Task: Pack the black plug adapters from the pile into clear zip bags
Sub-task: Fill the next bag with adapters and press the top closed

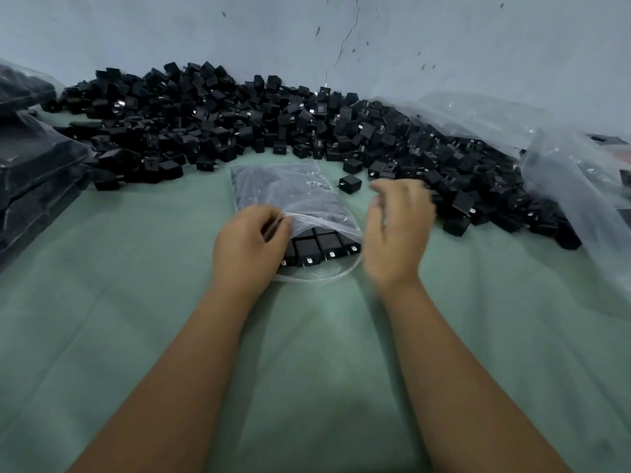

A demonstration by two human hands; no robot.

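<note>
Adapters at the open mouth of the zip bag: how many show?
4, side by side in a row at the zip bag mouth: adapters. More may be hidden deeper inside.

Pale blue-grey wall [444, 35] with a thin crack [345, 35] and dark specks, green cloth [307, 353] underfoot, dim even light

Your left hand [251, 245] pinches the open mouth of the clear zip bag [290, 196] at frame centre, where a row of adapters [319, 249] shows prongs toward you. Your right hand [397, 230], blurred with loosely curled fingers [386, 189], hovers just right of the bag. The pile [239, 121] stretches across the green worktop [307, 353] along the wall behind.
</note>
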